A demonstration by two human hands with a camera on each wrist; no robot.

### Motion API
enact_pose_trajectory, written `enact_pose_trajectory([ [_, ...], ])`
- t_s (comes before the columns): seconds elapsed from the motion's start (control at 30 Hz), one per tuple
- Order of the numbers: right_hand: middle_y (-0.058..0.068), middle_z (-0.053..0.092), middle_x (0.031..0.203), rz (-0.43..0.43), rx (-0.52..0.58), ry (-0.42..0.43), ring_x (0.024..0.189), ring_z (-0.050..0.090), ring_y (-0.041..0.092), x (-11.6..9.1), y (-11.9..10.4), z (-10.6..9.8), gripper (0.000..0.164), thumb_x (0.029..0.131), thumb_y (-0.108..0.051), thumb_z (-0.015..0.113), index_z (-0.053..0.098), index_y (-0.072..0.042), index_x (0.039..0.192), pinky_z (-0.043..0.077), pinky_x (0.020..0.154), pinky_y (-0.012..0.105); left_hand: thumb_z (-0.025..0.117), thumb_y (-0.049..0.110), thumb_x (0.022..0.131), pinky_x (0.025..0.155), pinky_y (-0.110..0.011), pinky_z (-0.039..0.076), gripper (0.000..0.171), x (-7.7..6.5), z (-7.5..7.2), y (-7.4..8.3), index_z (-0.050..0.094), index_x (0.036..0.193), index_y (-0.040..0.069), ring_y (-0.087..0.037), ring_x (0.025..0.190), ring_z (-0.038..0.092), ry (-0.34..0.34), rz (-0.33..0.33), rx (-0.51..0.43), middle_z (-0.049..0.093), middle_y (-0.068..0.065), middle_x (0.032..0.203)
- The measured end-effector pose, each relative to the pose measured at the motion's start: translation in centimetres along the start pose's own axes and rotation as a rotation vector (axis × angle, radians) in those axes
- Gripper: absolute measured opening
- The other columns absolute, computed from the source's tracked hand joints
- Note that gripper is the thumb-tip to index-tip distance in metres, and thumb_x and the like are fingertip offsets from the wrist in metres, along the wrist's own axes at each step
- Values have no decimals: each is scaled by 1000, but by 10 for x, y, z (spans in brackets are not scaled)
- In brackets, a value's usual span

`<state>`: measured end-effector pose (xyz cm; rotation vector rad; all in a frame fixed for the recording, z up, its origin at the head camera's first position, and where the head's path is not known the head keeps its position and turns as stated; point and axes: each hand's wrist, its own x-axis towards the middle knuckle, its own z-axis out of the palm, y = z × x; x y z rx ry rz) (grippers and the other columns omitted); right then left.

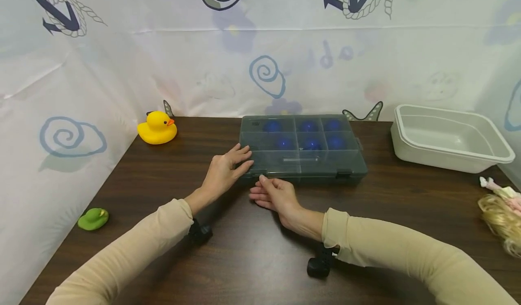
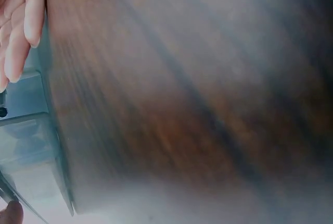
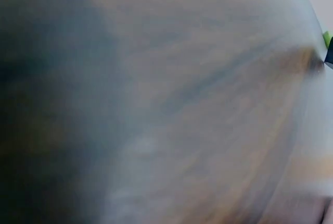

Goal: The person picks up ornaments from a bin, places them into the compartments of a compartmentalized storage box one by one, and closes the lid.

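Note:
A translucent grey-green compartment box [image 1: 264,158] lies flat at the back middle of the table with its lid down. Several shiny blue round things [image 1: 311,143] show through the lid, each in a compartment, and a thin pale rod [image 1: 301,159] lies nearer the front. My left hand [image 1: 225,169] rests at the box's front left corner, fingers spread. My right hand [image 1: 278,201] is at the left front latch, its thumb touching the edge there and the other fingers stretched loosely below. In the left wrist view, fingers [image 2: 18,36] lie beside the box wall.
A yellow rubber duck [image 1: 156,129] sits at the back left, a small green toy [image 1: 93,219] at the left edge. To the right stands a white plastic basin [image 1: 452,156], with a blond-haired doll [image 1: 498,212] in front. A second dark latch [image 1: 343,175] is on the box front.

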<state>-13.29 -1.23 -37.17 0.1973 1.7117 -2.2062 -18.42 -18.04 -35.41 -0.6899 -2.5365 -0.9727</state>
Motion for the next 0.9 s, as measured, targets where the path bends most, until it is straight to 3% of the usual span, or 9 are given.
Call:
enact_pose_trajectory([
  [0.13,18,71,90,9,-47,-15,79,71,21,0,-2,1,40,99,-29,49,61,8,106,58,75,35,68,17,87,93,-44,50,34,1,1,1,65,115,-2,-32,124,50,-4,6,-9,61,-14,123],
  [0.33,21,70,95,27,-111,-55,81,71,24,3,-6,5,46,101,-34,43,60,8,109,58,76,36,68,16,87,92,-44,50,33,3,-2,-1,66,114,-2,-31,123,51,11,15,-2,61,-14,122],
  [0.53,22,68,102,68,-120,-100,87,70,27,5,-6,6,51,102,-37,36,58,7,114,58,78,37,68,14,87,90,-43,51,33,2,-2,-6,65,115,-3,-32,123,51,-16,16,-9,61,-15,122],
  [0.67,22,67,104,68,-141,-196,88,70,26,0,-11,-1,46,103,-32,36,56,8,117,57,81,38,68,16,87,93,-43,49,34,3,-6,-9,65,115,-2,-32,124,50,-64,20,-5,61,-15,123],
  [0.8,26,65,106,-62,-226,-302,87,70,23,-8,-33,-21,42,103,-23,39,52,13,119,57,81,40,67,20,88,99,-45,45,36,11,-15,-10,65,117,0,-31,125,50,-128,5,26,61,-15,124],
  [0.9,28,65,102,-319,-356,-268,87,70,25,-9,-57,-47,36,101,-18,43,54,14,115,57,79,38,66,24,89,104,-48,41,43,21,-24,-7,60,124,1,-32,129,46,-182,-17,50,57,-16,130],
])
